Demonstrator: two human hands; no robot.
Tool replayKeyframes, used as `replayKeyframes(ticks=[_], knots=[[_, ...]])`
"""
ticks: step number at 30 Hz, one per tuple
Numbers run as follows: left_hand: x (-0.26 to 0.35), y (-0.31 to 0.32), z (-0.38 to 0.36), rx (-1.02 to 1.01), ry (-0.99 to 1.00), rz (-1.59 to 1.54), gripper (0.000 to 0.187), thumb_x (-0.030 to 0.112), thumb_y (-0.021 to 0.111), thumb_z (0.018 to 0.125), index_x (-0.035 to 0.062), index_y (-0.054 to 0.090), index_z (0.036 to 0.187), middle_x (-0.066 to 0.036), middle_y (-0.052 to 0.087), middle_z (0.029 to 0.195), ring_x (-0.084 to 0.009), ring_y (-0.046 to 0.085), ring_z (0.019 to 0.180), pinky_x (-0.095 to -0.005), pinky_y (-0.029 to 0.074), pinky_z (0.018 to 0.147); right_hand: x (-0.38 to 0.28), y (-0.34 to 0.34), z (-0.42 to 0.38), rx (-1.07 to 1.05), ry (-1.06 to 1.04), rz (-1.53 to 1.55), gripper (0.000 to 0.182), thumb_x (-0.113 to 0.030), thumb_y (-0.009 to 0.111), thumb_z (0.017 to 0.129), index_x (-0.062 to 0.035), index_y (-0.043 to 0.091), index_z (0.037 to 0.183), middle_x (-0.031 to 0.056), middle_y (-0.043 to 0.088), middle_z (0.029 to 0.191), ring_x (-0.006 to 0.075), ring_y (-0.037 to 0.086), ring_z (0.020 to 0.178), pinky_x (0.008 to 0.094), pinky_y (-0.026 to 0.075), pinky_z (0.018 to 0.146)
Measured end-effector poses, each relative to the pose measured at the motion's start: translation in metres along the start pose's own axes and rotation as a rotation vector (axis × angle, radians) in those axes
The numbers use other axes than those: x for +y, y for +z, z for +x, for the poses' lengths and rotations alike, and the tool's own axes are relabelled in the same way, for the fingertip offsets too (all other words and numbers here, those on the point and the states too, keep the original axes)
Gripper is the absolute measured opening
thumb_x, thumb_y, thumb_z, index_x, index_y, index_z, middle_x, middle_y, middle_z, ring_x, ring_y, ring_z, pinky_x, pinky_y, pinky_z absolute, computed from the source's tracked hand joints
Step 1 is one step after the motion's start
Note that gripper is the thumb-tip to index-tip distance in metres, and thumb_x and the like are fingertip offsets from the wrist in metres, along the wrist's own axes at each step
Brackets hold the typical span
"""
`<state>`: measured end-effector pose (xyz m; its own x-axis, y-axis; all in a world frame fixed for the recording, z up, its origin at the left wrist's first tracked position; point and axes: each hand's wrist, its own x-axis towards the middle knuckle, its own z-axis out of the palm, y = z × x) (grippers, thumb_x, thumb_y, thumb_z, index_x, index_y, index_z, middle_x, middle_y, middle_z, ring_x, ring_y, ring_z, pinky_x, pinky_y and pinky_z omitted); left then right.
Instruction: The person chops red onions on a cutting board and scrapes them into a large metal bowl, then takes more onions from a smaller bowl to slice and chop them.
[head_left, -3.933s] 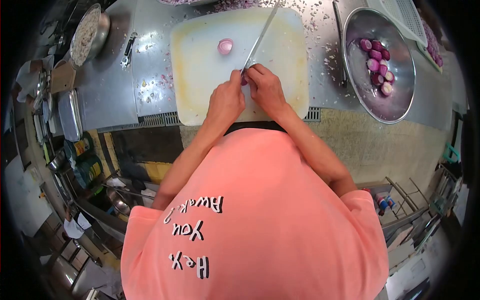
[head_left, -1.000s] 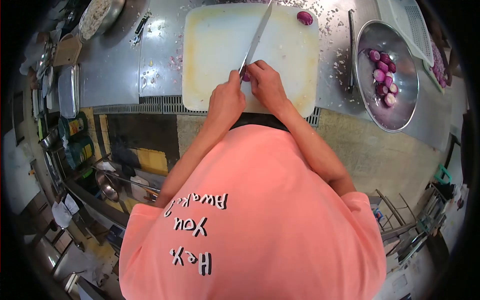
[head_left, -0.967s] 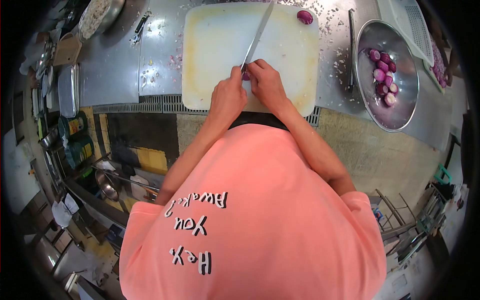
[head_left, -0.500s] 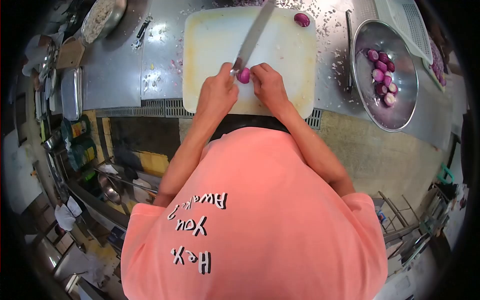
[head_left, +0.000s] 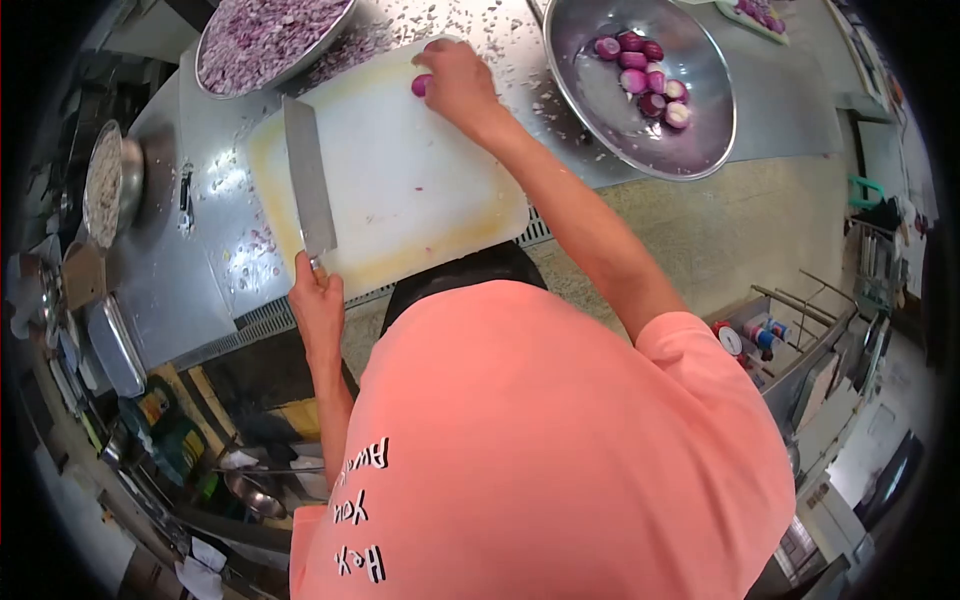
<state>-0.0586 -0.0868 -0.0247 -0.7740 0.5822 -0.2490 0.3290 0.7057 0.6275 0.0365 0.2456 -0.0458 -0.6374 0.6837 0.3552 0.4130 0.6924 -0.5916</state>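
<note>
My left hand (head_left: 320,297) is closed around the handle of a large kitchen knife (head_left: 309,175). The broad blade points away from me over the left part of a white cutting board (head_left: 400,160). At the board's far right corner, my right hand (head_left: 462,85) has its fingers curled over a peeled red onion (head_left: 439,45). A second peeled red onion (head_left: 421,86) touches that hand's thumb side. The fingers partly hide both onions. Small purple scraps lie on the board.
A steel bowl (head_left: 722,120) holding several peeled red onions stands at the right. Behind the board is a bowl heaped with chopped red onion (head_left: 265,45). A bowl of pale chopped food (head_left: 103,190) and a black-handled tool (head_left: 186,195) lie left. Peel bits litter the steel table (head_left: 215,260).
The view has turned right. My right hand has left the onion beside the knife handle and reached to the board's far corner. The knife has moved left with my left hand.
</note>
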Motion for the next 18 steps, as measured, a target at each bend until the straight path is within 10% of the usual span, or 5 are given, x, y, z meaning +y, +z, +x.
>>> replayKeyframes(ticks=[4,7,9,18], knots=[[-0.005,-0.001,0.001,-0.024,-0.049,-0.004,0.041,0.003,0.058,0.082,0.0001,0.049,0.122,-0.021,0.059,0.07,-0.0344,0.059,0.062,-0.0388,0.048,0.062,0.072,-0.09,0.015,0.331,0.006,0.039,0.035,-0.002,0.069,0.067,-0.0063,0.073,0.101,0.0138,0.07,0.103,0.0302,0.066,0.096,0.038,0.052,0.087],[0.007,-0.004,-0.001,-0.016,-0.03,0.03,0.041,0.003,0.057,0.082,0.0017,0.048,0.122,-0.021,0.06,0.071,-0.0355,0.06,0.062,-0.0402,0.048,0.062,0.111,-0.168,0.019,-0.143,0.463,-0.622,0.031,-0.013,0.067,0.073,-0.0108,0.073,0.104,0.0174,0.069,0.108,0.0353,0.066,0.102,0.0444,0.052,0.086],[0.017,-0.006,-0.001,-0.009,0.039,-0.006,0.041,0.003,0.056,0.082,0.0029,0.047,0.122,-0.022,0.061,0.072,-0.039,0.062,0.066,-0.0438,0.049,0.063,0.181,-0.161,0.0,-0.244,0.355,-0.781,0.017,-0.01,0.062,0.078,-0.0001,0.072,0.089,0.0215,0.069,0.098,0.0393,0.067,0.093,0.0479,0.056,0.081],[0.02,-0.008,0.007,-0.05,0.016,0.029,0.039,0.003,0.058,0.082,0.0009,0.047,0.119,-0.026,0.061,0.072,-0.0466,0.062,0.07,-0.0506,0.047,0.063,0.222,-0.155,-0.056,-0.289,-0.028,-0.839,0.014,-0.003,0.061,0.07,-0.0065,0.066,0.082,0.0184,0.064,0.084,0.0394,0.063,0.081,0.0519,0.049,0.072]])
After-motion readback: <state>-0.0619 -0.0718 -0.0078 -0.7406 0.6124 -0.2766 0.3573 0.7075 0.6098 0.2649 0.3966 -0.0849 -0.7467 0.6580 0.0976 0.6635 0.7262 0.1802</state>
